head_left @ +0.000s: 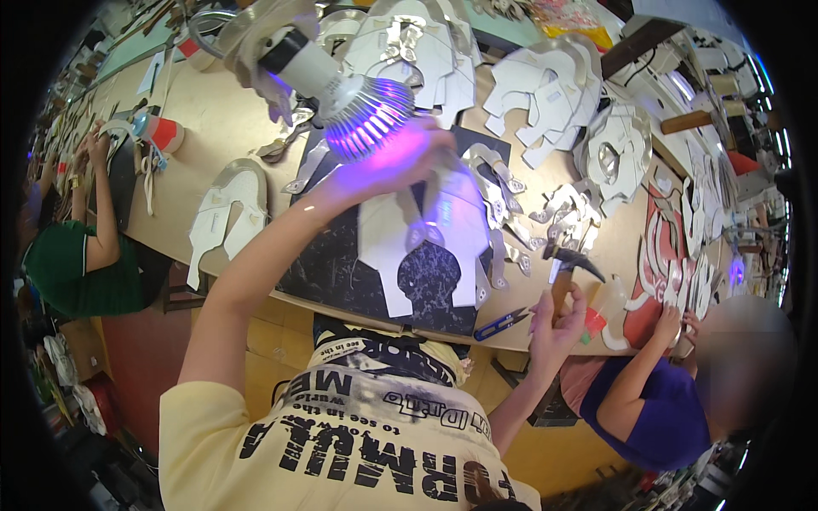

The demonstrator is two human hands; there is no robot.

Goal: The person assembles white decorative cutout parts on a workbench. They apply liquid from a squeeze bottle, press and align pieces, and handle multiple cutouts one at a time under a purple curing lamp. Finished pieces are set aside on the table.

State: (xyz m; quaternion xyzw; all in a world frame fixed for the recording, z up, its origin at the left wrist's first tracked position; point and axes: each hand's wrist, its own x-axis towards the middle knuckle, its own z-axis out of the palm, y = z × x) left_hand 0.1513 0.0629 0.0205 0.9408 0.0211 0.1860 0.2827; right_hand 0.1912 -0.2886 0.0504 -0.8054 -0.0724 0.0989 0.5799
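My left arm reaches forward under a lit lamp bulb [362, 111]. My left hand [405, 157] is at the far end of a white U-shaped shoe-upper piece [383, 243], which lies on a black marbled slab [328, 277]. Glare and the bulb partly cover that hand, so its finger grip is unclear. In my right hand [558, 328] is a hammer [561, 294], held upright by its wooden handle, with the dark metal head above my fingers. Just left of this hand, blue thread snips [501, 324] lie at the table's near edge.
Stacks of white upper pieces [545, 89] cover the far side, and another pair [228, 213] lies left. Small metallic-looking straps [567, 217] are scattered right of the slab. Co-workers sit at the left, in green [72, 268], and right, in purple [652, 417].
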